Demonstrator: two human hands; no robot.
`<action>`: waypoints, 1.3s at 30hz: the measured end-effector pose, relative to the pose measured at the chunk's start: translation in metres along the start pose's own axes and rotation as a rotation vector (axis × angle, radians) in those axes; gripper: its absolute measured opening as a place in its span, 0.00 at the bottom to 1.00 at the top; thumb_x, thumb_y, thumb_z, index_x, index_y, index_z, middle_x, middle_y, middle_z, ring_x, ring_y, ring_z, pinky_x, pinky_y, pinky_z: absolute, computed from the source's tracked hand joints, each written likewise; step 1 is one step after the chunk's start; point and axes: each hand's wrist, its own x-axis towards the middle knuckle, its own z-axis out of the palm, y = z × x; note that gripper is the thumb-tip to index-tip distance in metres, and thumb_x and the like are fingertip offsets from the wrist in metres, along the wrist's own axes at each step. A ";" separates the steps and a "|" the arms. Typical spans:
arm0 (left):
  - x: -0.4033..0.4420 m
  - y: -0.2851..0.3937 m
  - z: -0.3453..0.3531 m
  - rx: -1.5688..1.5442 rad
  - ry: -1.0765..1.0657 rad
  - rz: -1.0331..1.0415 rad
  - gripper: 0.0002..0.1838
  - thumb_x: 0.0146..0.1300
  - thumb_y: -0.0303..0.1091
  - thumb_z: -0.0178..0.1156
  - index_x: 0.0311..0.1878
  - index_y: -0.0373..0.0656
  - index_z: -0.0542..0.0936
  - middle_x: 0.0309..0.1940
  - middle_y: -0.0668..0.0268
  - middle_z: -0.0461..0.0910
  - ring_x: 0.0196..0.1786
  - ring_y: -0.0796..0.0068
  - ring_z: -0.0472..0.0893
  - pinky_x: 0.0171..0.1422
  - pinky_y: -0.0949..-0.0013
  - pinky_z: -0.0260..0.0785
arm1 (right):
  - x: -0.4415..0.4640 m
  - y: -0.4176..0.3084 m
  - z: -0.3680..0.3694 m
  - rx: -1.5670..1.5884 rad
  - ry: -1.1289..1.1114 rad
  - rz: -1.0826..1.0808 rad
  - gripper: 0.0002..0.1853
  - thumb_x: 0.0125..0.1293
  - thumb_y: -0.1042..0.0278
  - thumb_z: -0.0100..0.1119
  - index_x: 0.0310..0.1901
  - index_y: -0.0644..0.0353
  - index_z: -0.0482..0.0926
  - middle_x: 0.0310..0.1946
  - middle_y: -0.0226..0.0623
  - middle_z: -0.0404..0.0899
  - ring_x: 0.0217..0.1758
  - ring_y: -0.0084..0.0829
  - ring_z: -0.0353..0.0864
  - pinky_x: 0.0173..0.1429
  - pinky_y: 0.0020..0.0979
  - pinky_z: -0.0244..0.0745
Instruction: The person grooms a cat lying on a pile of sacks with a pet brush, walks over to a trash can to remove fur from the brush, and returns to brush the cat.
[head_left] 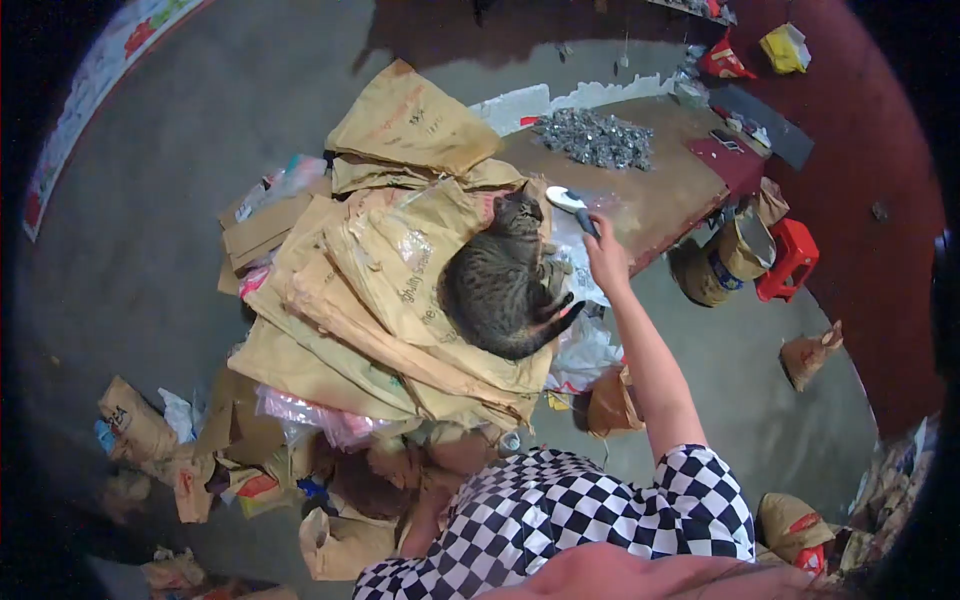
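A striped grey tabby cat (497,280) lies curled on a stack of brown paper sacks (370,290), its head toward the far side and its dark tail along the near right. My right hand (606,252) is closed around the dark handle of a pet brush (568,203). The brush's white oval head is beside the cat's head, apart from it. Down by my body, my left hand (432,497) is low near the pile's front edge; its fingers are too unclear to make out.
Small shiny metallic pieces (597,138) are heaped on the brown table (670,190) behind. At right stand a red plastic stool (788,260) and an open sack (740,255). Clear plastic bags (585,350) lie beside the cat. Crumpled paper bags (140,420) litter the floor at left.
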 end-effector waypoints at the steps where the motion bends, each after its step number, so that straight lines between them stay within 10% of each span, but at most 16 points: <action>1: 0.008 0.001 -0.007 0.002 0.025 -0.001 0.14 0.56 0.32 0.56 0.46 0.39 0.78 0.38 0.56 0.80 0.40 0.64 0.78 0.44 0.63 0.70 | 0.012 -0.011 0.014 0.005 0.011 -0.009 0.23 0.61 0.60 0.49 0.59 0.48 0.63 0.38 0.54 0.77 0.42 0.53 0.76 0.46 0.46 0.68; 12: 0.024 -0.004 0.002 -0.083 0.212 -0.108 0.14 0.56 0.33 0.56 0.45 0.39 0.79 0.39 0.56 0.80 0.41 0.62 0.78 0.45 0.63 0.70 | 0.078 -0.084 0.083 -0.396 -0.085 -0.424 0.18 0.59 0.61 0.53 0.51 0.55 0.71 0.30 0.50 0.79 0.35 0.52 0.78 0.41 0.48 0.72; 39: -0.006 0.037 0.093 -0.207 0.227 -0.222 0.14 0.58 0.36 0.55 0.44 0.39 0.79 0.40 0.54 0.80 0.42 0.58 0.78 0.47 0.61 0.70 | 0.170 -0.085 0.186 -0.402 -0.235 -0.375 0.15 0.58 0.62 0.47 0.42 0.62 0.72 0.34 0.57 0.78 0.41 0.53 0.78 0.46 0.49 0.71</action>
